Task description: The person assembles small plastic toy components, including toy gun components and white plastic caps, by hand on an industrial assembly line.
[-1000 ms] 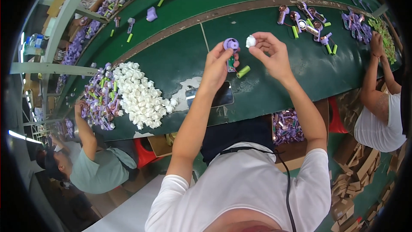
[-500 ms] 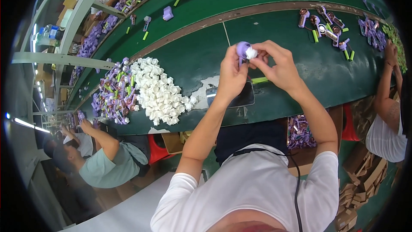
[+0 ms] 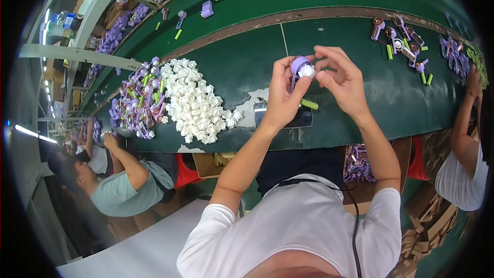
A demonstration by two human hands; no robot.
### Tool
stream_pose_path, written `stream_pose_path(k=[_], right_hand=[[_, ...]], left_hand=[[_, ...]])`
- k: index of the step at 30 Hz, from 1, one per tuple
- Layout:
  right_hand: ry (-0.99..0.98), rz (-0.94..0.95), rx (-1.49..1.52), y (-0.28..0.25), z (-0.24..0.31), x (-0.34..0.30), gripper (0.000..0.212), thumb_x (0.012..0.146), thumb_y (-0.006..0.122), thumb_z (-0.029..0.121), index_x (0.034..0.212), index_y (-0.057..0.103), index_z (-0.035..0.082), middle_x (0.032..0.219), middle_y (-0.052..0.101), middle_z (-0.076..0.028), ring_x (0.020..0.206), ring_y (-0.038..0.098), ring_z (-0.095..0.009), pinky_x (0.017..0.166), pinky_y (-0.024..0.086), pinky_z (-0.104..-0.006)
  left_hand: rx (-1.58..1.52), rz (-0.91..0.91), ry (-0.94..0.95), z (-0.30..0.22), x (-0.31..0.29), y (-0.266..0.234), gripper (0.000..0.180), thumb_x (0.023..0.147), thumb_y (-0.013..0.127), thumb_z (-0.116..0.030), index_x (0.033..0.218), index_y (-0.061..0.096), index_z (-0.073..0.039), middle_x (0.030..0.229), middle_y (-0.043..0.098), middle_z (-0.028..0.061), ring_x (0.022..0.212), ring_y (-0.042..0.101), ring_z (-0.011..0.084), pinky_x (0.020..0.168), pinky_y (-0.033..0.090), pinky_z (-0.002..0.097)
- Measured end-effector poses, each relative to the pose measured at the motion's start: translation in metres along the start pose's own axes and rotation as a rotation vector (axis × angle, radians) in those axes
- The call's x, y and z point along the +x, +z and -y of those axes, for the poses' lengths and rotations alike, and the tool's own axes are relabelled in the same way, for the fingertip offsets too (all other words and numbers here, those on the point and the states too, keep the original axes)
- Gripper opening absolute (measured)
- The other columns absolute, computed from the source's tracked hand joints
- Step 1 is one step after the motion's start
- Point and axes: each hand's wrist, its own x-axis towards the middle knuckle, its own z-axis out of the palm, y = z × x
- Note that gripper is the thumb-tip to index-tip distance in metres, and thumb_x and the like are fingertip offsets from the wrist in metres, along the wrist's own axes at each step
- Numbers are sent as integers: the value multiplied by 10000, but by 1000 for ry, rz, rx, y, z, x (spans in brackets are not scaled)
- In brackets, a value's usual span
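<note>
My left hand (image 3: 282, 98) is closed on a small purple fan housing (image 3: 298, 65) with a round head and a slim handle. A white flower-shaped piece (image 3: 307, 71) sits at the open side of the head, with my left thumb against it. From below the thumb sticks out a bright green battery-like cylinder (image 3: 309, 104). Just right of the head, my right hand (image 3: 343, 83) has its fingers curved and apart, holding nothing visible. A dark phone (image 3: 301, 119) lies on the green worktop (image 3: 231, 67), partly behind my left hand.
A heap of white flower-shaped pieces (image 3: 193, 103) lies left, beside a pile of purple housings (image 3: 139, 98). More housings with green cylinders (image 3: 404, 44) lie at the right. Co-workers sit left (image 3: 123, 185) and right (image 3: 465, 175). An open carton (image 3: 360, 164) of purple parts stands below the table edge.
My right fingers have come away from the white piece and spread. The left hand keeps the housing, now turned with the white piece more toward me. The whole view has shifted slightly.
</note>
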Motion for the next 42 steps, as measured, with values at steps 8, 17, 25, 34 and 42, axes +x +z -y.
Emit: stream_pose_path(k=[8, 17, 25, 34, 42], right_hand=[[1, 39, 151, 27, -18, -4, 328, 944, 629, 90, 1222, 560, -69, 1123, 567, -89, 1008, 583, -139, 831, 524, -280], [218, -369, -107, 0, -107, 127, 795, 928, 669, 383, 1443, 292, -91, 1086, 641, -146, 875, 625, -136, 750, 507, -263], [-135, 960, -361, 131, -135, 76, 350, 755, 789, 135, 1055, 635, 44, 940, 628, -77, 819, 622, -171, 711, 510, -307], [-217, 935, -719, 156, -132, 41, 381, 759, 685, 107, 1117, 587, 21, 988, 637, -182, 911, 640, -415, 804, 532, -466], [7, -25, -1031, -68, -47, -36, 253, 812, 692, 128, 1051, 662, 52, 892, 608, -131, 777, 645, -325, 679, 531, -407]], left_hand=[[200, -64, 185, 0, -11, -8, 359, 912, 674, -105, 1215, 519, 12, 1210, 481, 83, 1120, 518, 165, 956, 450, 290], [609, -471, 243, 20, -8, -67, 337, 914, 636, -66, 1230, 557, 19, 1259, 499, 147, 1023, 575, 243, 830, 508, 305], [1334, -664, 314, 6, -155, -132, 185, 796, 682, 14, 980, 673, 13, 1024, 654, 135, 968, 571, 332, 875, 458, 413], [1510, -487, 332, 23, -148, -149, 176, 787, 708, -18, 961, 682, -7, 997, 657, 150, 927, 612, 329, 872, 450, 442], [780, -39, 279, 61, 41, -19, 143, 880, 656, -60, 996, 679, 20, 911, 677, 146, 747, 681, 209, 664, 529, 292]])
